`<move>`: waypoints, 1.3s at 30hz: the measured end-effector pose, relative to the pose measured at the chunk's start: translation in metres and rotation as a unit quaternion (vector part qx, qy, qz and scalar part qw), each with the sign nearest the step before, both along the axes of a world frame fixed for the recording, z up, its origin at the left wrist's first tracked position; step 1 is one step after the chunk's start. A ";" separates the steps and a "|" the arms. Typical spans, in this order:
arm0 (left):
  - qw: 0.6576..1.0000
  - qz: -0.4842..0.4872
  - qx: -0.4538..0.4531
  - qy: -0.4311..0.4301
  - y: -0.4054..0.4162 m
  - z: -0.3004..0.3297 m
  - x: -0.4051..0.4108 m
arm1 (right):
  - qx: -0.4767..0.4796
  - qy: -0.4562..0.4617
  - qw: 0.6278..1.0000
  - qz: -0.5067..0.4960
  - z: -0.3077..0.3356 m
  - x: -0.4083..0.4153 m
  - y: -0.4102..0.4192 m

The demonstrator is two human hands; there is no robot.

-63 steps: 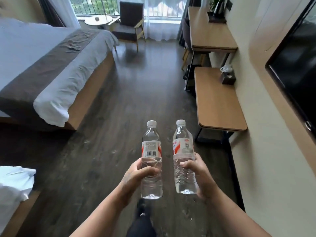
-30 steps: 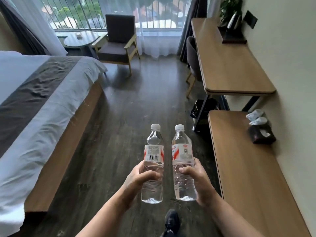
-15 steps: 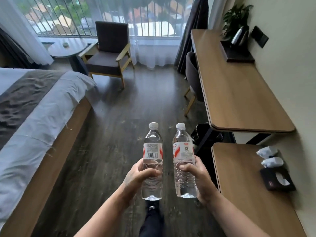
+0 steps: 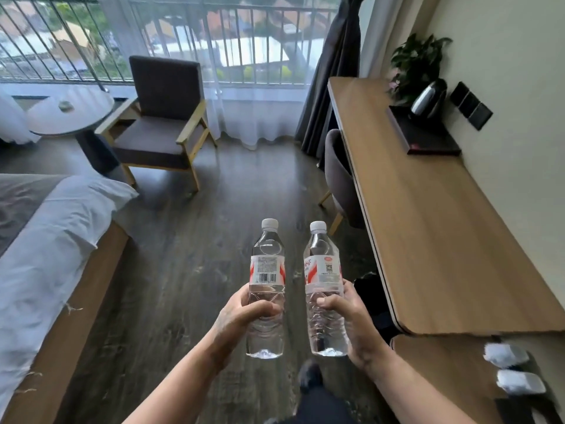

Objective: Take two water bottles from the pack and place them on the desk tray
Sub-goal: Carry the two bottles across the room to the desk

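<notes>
I hold two clear water bottles with white caps and red-and-white labels upright in front of me, over the dark wood floor. My left hand (image 4: 241, 313) grips the left bottle (image 4: 267, 267) around its lower half. The right bottle (image 4: 322, 270) is gripped the same way by my right hand (image 4: 351, 316). The wooden desk (image 4: 428, 228) runs along the right wall. At its far end lies a dark tray (image 4: 428, 139) carrying a steel kettle (image 4: 426, 99). The bottle pack is not in view.
A grey desk chair (image 4: 339, 179) is tucked under the desk's left edge. A lower bench (image 4: 440, 371) with wrapped white items sits at the near right. The bed (image 4: 46, 255) is on the left. An armchair (image 4: 162, 127) and a round table (image 4: 67, 111) stand by the window.
I have walked forward along the room with both bottles held the same way. The desk and its tray have come closer, and the low bench has slid to the lower right.
</notes>
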State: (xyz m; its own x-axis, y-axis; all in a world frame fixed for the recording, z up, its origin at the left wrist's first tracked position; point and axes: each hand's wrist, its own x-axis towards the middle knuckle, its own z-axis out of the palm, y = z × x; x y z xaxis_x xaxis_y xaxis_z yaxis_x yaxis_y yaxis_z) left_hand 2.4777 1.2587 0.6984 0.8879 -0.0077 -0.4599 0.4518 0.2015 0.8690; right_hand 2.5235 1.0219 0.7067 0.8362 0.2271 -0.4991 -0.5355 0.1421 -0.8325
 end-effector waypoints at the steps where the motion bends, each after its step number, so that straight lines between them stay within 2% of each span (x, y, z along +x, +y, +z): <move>1: 1.000 -0.002 0.000 0.001 0.005 -0.002 0.023 | 0.000 -0.001 1.000 0.000 -0.001 0.024 0.005; 10: 1.000 0.011 0.014 0.006 0.039 -0.009 0.255 | 0.019 0.003 1.000 0.023 -0.025 0.263 0.048; 20: 0.999 0.031 0.003 0.009 0.080 0.009 0.482 | 0.004 -0.002 0.999 0.034 -0.008 0.497 0.087; 30: 0.999 -0.043 0.019 -0.012 0.140 -0.016 0.715 | -0.005 -0.002 1.000 -0.014 -0.024 0.699 0.143; 35: 0.994 -0.101 0.033 -0.003 0.167 -0.004 0.828 | 0.066 -0.022 0.996 -0.052 0.000 0.788 0.171; 39: 0.989 -0.140 0.051 -0.005 0.169 0.013 0.909 | 0.075 -0.020 0.993 -0.091 0.009 0.852 0.177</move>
